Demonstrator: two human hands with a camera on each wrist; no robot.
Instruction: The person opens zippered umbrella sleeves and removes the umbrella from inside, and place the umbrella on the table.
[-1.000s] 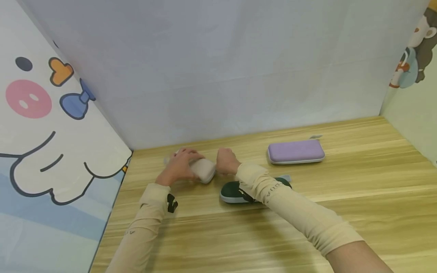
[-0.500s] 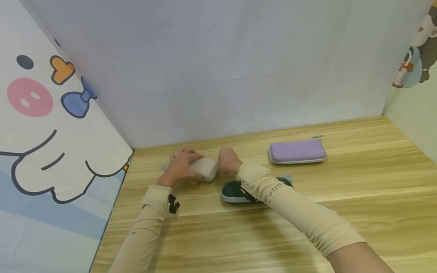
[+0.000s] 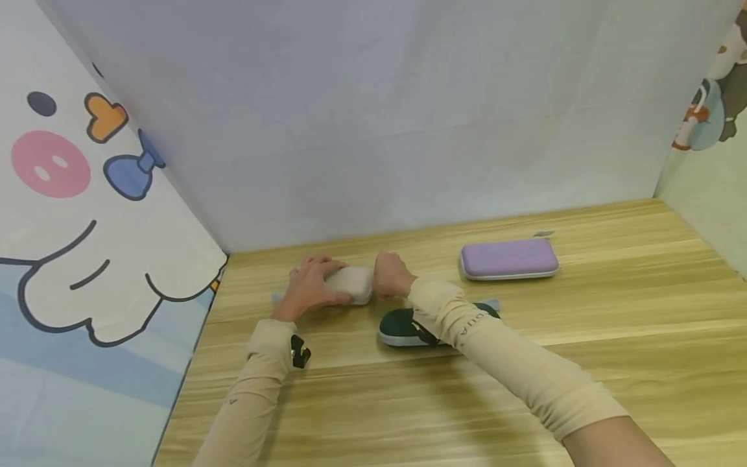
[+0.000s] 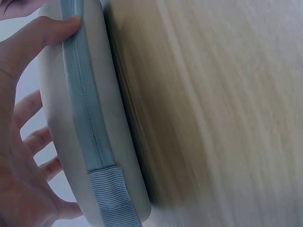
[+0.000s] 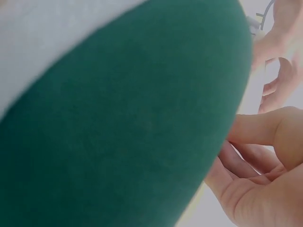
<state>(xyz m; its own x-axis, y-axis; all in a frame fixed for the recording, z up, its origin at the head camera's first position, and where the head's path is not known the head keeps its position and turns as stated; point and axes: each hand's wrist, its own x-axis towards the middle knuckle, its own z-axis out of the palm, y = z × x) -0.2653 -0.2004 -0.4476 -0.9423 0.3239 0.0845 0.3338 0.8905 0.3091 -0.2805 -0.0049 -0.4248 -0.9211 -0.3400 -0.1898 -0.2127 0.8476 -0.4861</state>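
Observation:
A beige hard zippered glasses case (image 3: 355,284) lies on the table at centre left. My left hand (image 3: 309,285) grips it from the left. In the left wrist view, the thumb (image 4: 59,30) presses on its pale blue zipper band (image 4: 87,109), and a ribbed fabric tab (image 4: 111,194) shows at one end. My right hand (image 3: 392,275) is at the case's right end with fingers curled and fingertips drawn together. What lies between those fingertips is hidden, the zipper pull included. Under my right wrist lies a dark green case (image 3: 398,324), which fills much of the right wrist view.
A purple case (image 3: 509,257) with a pale edge lies at the back right, its small tab (image 3: 543,233) behind it. The wood-grain table (image 3: 362,408) meets a pale cloth backdrop (image 3: 420,130); a printed cartoon panel (image 3: 117,259) borders the left.
The beige case has turned slightly under my left hand, and its right end now lies straighter toward my right hand. My right hand stays nearly in place; the other cases stay put.

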